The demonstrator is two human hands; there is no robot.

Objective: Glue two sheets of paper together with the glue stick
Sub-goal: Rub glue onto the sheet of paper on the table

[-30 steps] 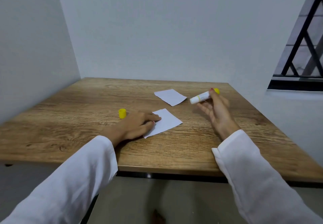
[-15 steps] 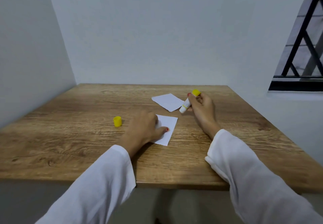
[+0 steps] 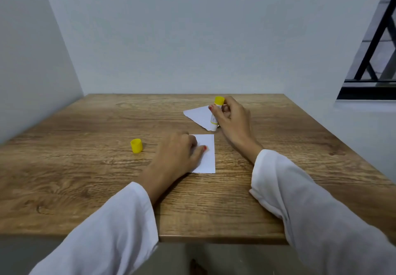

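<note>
- Glue stick [image 3: 215, 115]: held near upright, long axis close to vertical, yellow base up, open white tip down, touching or just above the near corner of the far sheet [image 3: 198, 115]; contact itself not resolvable.
- Right hand [image 3: 232, 120]: closed round the stick's barrel, thumb on the left side, fingers wrapped behind; stick lies at the hand's left edge, over the far sheet.
- Near sheet [image 3: 206, 153]: flat on the table [image 3: 85, 167], just toward the viewer from the stick tip, well within reach; long axis running away from the viewer.
- Left hand [image 3: 177, 152]: palm down, fingers loosely curled, pressing the left part of the near sheet; grips nothing, pins only.
- Deciding relation: tip sits on or over the far sheet, nearer the right hand; near sheet lies below and slightly left of it, held by the left hand. Judged step: about to spread glue, on which sheet not certain.
- Cap [image 3: 136, 145]: yellow, upright on the table, left of the left hand, apart from both sheets.
- Versus half a second ago: stick raised from a slant toward vertical, tip down over the far sheet's corner; near sheet turned from skewed to squared with the table edge; left hand much as it was on it; cap unmoved.
</note>
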